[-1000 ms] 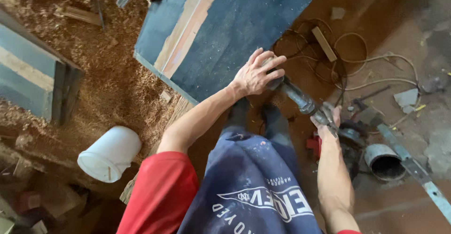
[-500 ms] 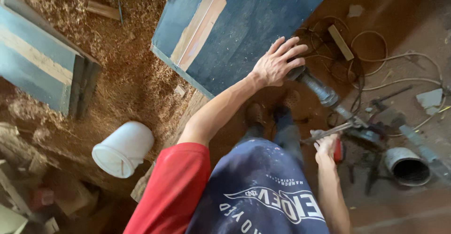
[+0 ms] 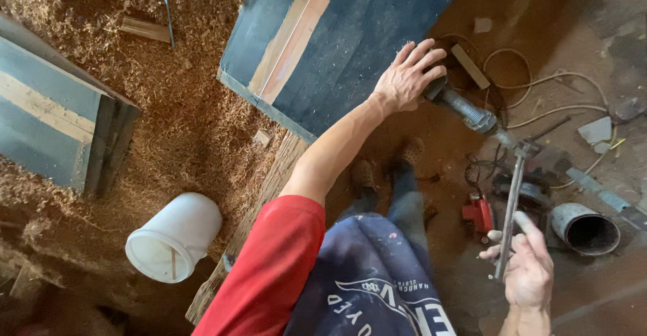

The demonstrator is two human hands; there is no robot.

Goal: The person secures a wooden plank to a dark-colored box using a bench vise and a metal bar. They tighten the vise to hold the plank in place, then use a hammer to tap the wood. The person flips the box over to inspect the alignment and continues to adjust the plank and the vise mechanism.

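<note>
sawdust floor; right hand [image 3: 528, 274] fingers pinch metal rod [image 3: 510, 208] near its lower end.

Left-hand fingers [image 3: 421, 56] on board [image 3: 350, 46] edge, clamp screw [image 3: 468, 113] just right. Right-hand fingers [image 3: 519, 241] around rod [image 3: 510, 208]; pipe [image 3: 585, 228] right, bucket [image 3: 174, 236] far left on floor.

The dark blue-grey board [image 3: 350, 46] lies flat and raised above the sawdust-strewn floor, a pale bare-wood stripe running lengthwise near its left edge; the left hand [image 3: 408, 76] rests spread on its lower right edge. A clamp's threaded metal screw [image 3: 472, 115] juts diagonally from that edge, and its thin steel handle bar [image 3: 510, 208] stands nearly upright, pinched in the right hand [image 3: 529, 268].
</note>
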